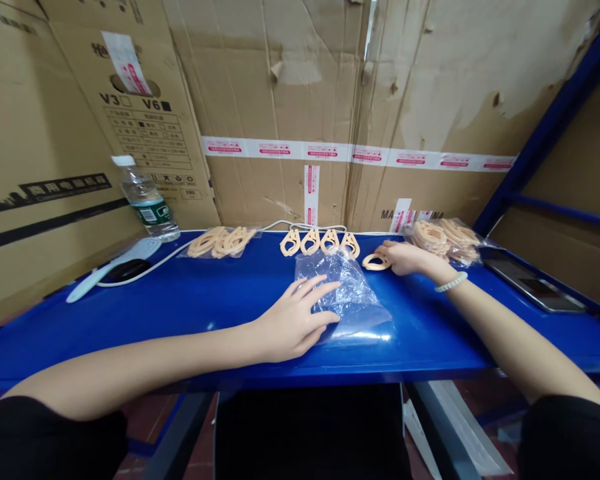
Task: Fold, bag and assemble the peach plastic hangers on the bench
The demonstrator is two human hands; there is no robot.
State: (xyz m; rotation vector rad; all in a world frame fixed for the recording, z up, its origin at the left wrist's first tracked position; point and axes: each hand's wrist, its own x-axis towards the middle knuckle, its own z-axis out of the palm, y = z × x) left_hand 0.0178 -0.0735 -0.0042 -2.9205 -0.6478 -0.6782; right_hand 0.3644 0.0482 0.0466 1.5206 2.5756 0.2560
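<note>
My left hand [300, 320] rests with its fingers spread on a clear plastic bag [357, 297] that lies flat near the middle of the blue table. My right hand [405, 259] is closed on the edge of a peach folding hanger [376, 263], a folded plastic loop, just right of the bag's far end. Several more peach hangers [310, 242] stand in a row along the back, behind the bag. The fingertips of my right hand are partly hidden.
Bagged peach hangers lie at back left [223, 241] and back right [445, 239]. A water bottle [150, 207], a pale blue long-handled object [115, 267] and a white cable [167, 261] are at left. A phone [535, 285] lies at right. Cardboard [280, 93] walls the back.
</note>
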